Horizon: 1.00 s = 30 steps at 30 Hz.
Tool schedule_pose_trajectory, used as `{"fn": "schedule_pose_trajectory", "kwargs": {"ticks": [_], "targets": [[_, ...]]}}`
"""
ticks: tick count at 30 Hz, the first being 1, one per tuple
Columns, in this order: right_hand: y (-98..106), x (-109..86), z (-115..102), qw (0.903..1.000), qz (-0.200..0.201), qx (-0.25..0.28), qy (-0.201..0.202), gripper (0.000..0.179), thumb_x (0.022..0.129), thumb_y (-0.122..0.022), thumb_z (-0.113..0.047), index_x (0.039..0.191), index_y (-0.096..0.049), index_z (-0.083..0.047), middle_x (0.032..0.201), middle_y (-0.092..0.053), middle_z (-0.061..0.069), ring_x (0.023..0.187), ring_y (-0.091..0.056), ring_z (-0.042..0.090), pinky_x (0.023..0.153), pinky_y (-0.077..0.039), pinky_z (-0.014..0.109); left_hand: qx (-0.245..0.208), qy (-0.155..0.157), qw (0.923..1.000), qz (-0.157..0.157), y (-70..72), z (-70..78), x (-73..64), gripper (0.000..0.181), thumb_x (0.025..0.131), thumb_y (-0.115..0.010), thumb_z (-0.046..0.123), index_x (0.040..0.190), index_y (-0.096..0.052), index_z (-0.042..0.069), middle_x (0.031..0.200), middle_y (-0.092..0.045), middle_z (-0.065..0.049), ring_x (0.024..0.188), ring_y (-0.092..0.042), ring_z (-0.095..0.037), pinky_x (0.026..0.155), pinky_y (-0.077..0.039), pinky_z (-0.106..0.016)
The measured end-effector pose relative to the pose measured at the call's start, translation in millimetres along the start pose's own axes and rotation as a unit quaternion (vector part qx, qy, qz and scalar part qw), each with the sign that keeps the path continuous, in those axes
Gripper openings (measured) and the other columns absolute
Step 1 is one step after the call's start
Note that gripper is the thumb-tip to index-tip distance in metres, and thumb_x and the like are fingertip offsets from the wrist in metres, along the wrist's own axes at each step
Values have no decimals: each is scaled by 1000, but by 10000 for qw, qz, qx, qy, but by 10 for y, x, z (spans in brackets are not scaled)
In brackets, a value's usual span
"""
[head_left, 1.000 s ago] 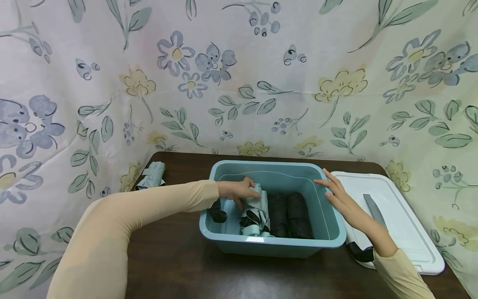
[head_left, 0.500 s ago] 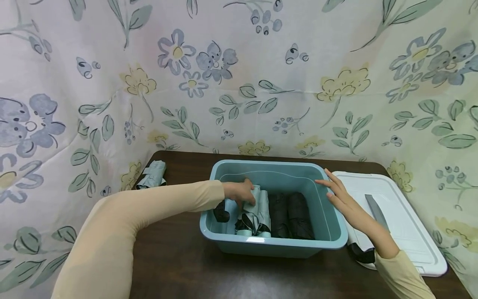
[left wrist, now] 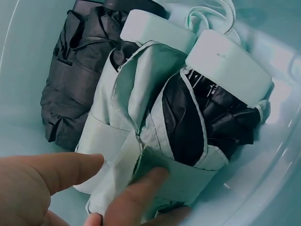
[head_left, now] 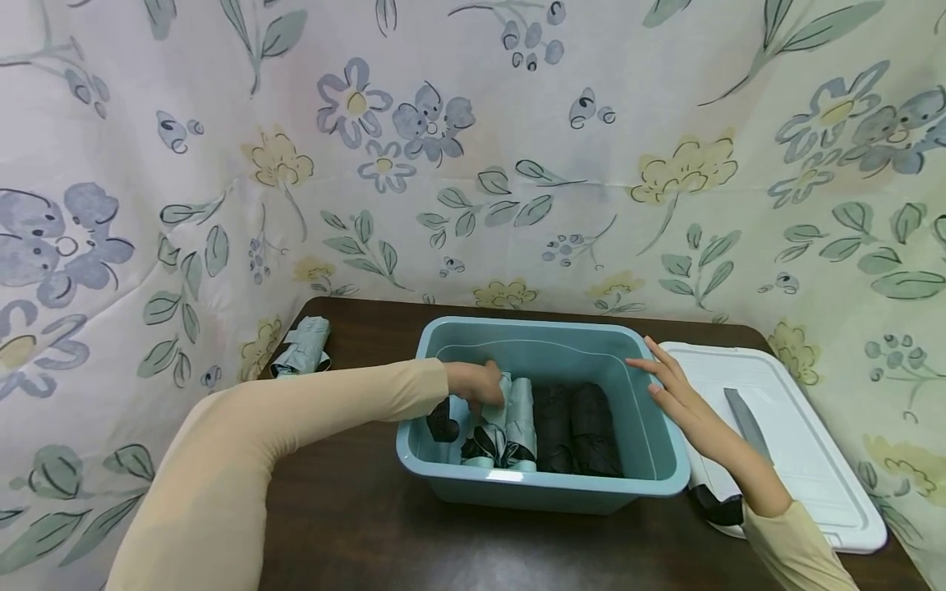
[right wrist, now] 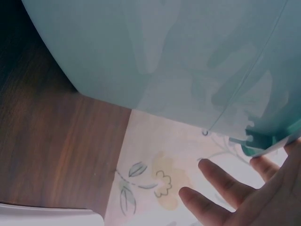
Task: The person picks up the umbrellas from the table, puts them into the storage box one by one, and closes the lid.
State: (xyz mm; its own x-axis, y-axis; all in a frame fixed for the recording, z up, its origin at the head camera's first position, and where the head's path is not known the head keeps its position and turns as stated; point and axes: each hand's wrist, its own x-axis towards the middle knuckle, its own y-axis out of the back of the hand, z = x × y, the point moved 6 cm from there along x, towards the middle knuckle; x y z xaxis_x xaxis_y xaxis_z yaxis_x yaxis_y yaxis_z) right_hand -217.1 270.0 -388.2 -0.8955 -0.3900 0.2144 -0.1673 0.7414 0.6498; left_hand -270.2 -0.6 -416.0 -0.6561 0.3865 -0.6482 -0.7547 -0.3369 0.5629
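Two folded mint-green umbrellas lie side by side in the blue-green plastic bin: the left umbrella (head_left: pixel 484 435) and the right umbrella (head_left: pixel 521 423). Black lining shows below their mint handles. My left hand (head_left: pixel 479 384) is over the far end of the left umbrella; in the left wrist view its fingers (left wrist: pixel 134 200) extend across the pale fabric and touch it. Two black folded umbrellas (head_left: pixel 591 427) fill the middle of the bin (head_left: pixel 543 484). On the bin's right rim rests my right hand (head_left: pixel 683 410), fingers spread.
Another folded mint umbrella (head_left: pixel 305 345) lies at the table's back left corner. A white lid (head_left: pixel 805 460) lies to the right of the bin. The dark wooden table (head_left: pixel 355 509) is backed by a flowered curtain (head_left: pixel 562 205).
The left mint umbrella has shifted left, so both mint umbrellas now show side by side. My left hand's fingers have drawn in over its far end. The right hand has stayed on the rim.
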Motion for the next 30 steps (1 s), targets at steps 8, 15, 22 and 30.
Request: {"fn": "schedule_pose_trajectory", "kwargs": {"ticks": [8, 15, 22, 30], "targets": [[-3, 6, -10, 10000, -12, 5, -8, 41, 99, -37, -14, 140, -37, -14, 156, 2, -2, 141, 3, 34, 89, -14, 76, -797, -50, 9954, -527, 6, -15, -15, 80, 92, -58, 24, 148, -5, 2, 153, -5, -15, 135, -24, -36, 87, -49, -47], [6, 3, -11, 10000, 7, 32, 8, 41, 99, -37, -14, 140, -38, -14, 156, 2, 1, 140, 3, 37, 88, -14, 77, -999, -173, 9919, -767, 20, -30, -115, 87, 89, -60, 34, 149, -4, 5, 154, -8, -16, 138, -18, -39, 91, -43, -56], [4, -9, 10, 9999, 3, -59, -91, 41, 99, -37, -15, 140, -38, -16, 156, 2, -1, 140, 2, 37, 89, -15, 76, -762, -389, 9928, -838, 54, -19, -220, 88, 90, -58, 41, 150, -2, 11, 154, -11, -13, 133, -28, -43, 93, -43, -53], [16, -15, -14, 10000, 11, -49, -42, 42, 99, -38, -14, 140, -38, -16, 156, 1, 3, 140, 2, 40, 87, -13, 78, -386, -679, 9937, -805, 124, 19, -327, 83, 90, -56, 45, 150, -7, 17, 154, -14, -11, 130, -36, -40, 91, -45, -50]]}}
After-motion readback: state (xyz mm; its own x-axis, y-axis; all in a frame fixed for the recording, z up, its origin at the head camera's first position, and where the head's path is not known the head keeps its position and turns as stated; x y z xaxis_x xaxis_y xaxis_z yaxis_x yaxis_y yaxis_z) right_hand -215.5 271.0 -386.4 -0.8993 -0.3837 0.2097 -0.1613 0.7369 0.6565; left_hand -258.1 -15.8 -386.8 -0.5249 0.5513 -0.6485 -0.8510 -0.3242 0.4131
